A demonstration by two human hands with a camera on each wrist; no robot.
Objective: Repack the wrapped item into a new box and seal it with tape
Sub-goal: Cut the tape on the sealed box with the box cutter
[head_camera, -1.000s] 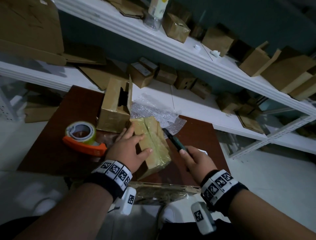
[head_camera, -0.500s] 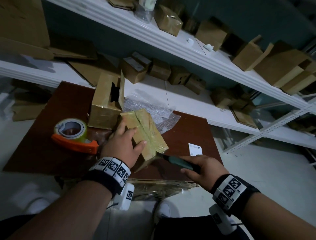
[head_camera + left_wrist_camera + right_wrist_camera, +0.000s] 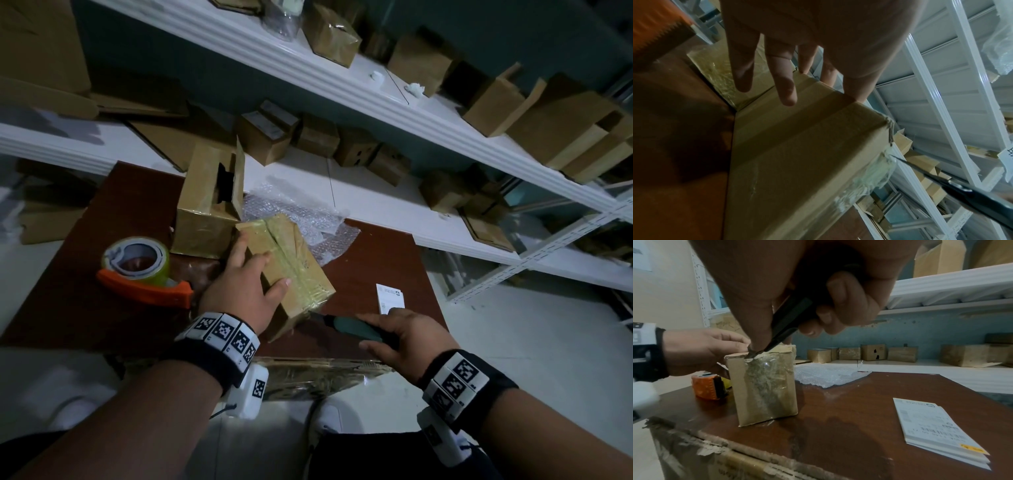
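Currently my left hand (image 3: 245,291) presses flat-fingered on the tape-wrapped brown cardboard box (image 3: 291,260), just right of the orange tape dispenser (image 3: 144,274); right hand (image 3: 400,337) grips dark-handled cutter (image 3: 346,325), blade at the near top edge. Keep cut shallow, wrapped item unseen inside.

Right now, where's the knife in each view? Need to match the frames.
Head: knife at lower centre, gripped by the right hand, tip at the near end of the taped box.
Left wrist: knife at lower right, tip at the box's taped edge.
Right wrist: knife at upper centre, tip at the box's top edge.
Shared landmark: orange tape dispenser, left of the box.
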